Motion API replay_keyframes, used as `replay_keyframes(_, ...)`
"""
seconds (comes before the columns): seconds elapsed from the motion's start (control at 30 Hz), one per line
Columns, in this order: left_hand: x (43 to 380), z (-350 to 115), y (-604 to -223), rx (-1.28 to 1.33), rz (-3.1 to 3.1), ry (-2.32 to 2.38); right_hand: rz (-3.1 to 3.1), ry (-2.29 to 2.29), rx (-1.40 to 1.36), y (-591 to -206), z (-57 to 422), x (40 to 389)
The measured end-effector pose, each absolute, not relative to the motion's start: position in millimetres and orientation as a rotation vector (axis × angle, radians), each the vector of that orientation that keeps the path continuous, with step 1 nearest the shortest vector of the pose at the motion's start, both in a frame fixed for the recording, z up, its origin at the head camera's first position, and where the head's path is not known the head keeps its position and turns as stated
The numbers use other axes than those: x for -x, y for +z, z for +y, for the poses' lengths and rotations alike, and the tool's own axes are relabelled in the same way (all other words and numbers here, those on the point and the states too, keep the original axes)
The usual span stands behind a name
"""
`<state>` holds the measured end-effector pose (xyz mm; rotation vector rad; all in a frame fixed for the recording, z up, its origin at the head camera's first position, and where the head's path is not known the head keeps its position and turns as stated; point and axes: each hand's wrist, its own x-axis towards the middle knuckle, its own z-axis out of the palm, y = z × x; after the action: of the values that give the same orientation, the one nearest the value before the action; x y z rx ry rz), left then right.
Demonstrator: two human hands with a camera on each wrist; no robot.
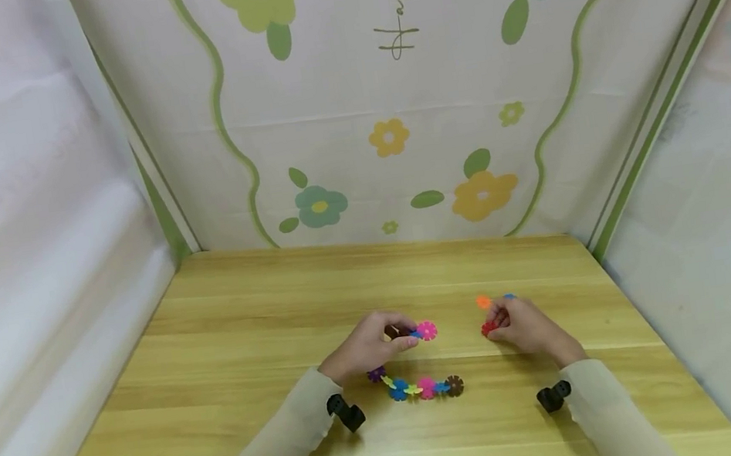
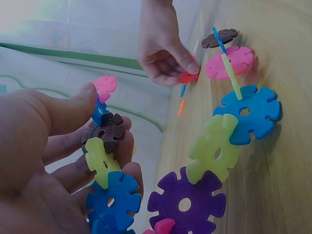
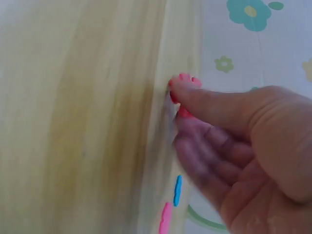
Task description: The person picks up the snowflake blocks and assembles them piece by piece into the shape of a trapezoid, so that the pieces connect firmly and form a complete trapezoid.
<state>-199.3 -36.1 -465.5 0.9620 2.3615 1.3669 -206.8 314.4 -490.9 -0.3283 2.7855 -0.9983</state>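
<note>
My left hand (image 1: 373, 345) pinches a blue snowflake disc (image 2: 100, 111) near one end of a linked disc chain, whose last piece is a pink disc (image 1: 427, 330). Brown (image 2: 109, 129), yellow-green and blue discs follow along the curled fingers. Past a purple disc (image 2: 187, 201), the chain curves across the table to a brown disc (image 1: 454, 385). Over to the right, my right hand (image 1: 525, 326) pinches a red disc (image 1: 488, 328) between thumb and fingers, apart from the chain. The fingers partly hide the red disc.
Beyond the right hand lie an orange disc (image 1: 483, 302) and a blue disc (image 1: 509, 296). In the right wrist view, a pink disc (image 3: 165, 218) lies near a blue one. The wooden table (image 1: 263, 297) meets flower-printed cloth (image 1: 339, 138) at its far edge.
</note>
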Motion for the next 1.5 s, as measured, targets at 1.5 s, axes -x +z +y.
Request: replay_keyframes(1.5, 199.1, -33.1, -460.4, -0.987, 2.300, 1.385, 2.620, -1.648, 1.010, -463.2, 241.1, 187.3)
